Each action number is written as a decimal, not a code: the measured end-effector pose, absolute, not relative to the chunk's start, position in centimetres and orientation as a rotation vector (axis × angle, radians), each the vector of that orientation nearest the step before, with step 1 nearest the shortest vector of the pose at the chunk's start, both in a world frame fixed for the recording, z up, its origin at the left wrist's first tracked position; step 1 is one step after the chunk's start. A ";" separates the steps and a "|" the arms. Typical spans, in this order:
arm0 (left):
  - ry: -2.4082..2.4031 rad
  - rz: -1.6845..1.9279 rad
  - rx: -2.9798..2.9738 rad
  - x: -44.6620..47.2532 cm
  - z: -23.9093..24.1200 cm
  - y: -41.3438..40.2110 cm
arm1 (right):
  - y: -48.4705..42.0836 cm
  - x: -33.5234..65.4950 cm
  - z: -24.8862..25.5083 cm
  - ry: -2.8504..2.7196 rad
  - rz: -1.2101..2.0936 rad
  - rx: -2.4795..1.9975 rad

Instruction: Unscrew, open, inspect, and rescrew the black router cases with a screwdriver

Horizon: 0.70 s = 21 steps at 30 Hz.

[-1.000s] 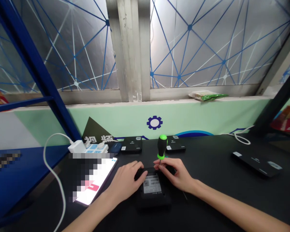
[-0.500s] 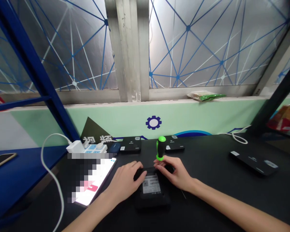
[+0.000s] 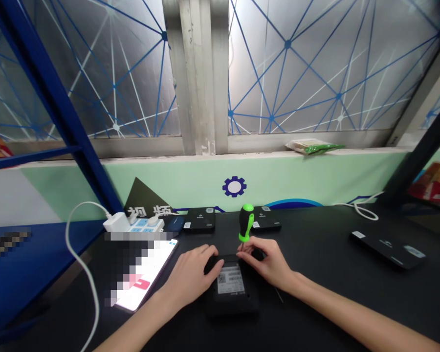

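Hands — left (image 3: 190,278) open on box (image 3: 231,302), right (image 3: 271,266) around screwdriver (image 3: 246,223)

The right hand (image 3: 269,264) pinches the screwdriver (image 3: 246,223) low on its shaft. The tool stands upright, its tip on the far edge of a labelled box (image 3: 231,288) that lies on the table (image 3: 315,313) and reaches from the grip toward the person. Just left of the grip, the left hand (image 3: 190,278) rests on the box's far left corner. Further left lies a phone (image 3: 143,276), with a power strip (image 3: 143,225) behind it. Behind the grip lie two flat boxes, one to the left (image 3: 200,220) and one to the right (image 3: 266,219). Well to the right lies a long flat unit (image 3: 386,248), and on the sill above and behind lies a packet (image 3: 310,145).
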<state>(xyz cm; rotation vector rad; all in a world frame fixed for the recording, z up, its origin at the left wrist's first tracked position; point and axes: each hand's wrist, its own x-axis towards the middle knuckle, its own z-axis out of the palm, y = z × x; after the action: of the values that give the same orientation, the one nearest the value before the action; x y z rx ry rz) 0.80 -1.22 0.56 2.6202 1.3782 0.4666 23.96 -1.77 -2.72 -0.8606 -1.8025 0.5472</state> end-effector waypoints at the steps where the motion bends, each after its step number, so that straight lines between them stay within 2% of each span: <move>1: 1.377 0.465 2.618 0.8 0.6 -1.2 | -1.8 24.0 -2.7 -1.798 0.540 -0.856; 7: 1.399 0.456 2.604 0.8 0.7 -1.3 | -1.8 24.2 -2.9 -1.685 0.486 -0.865; 21: 1.555 0.355 2.667 0.2 2.0 -0.7 | -1.6 24.2 -3.0 -1.664 0.590 -0.856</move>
<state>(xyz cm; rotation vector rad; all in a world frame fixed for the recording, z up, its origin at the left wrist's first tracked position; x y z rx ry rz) 0.21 -0.69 1.96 2.6673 1.5553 0.3552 24.19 -1.56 -2.99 -0.8559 -1.6635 0.5903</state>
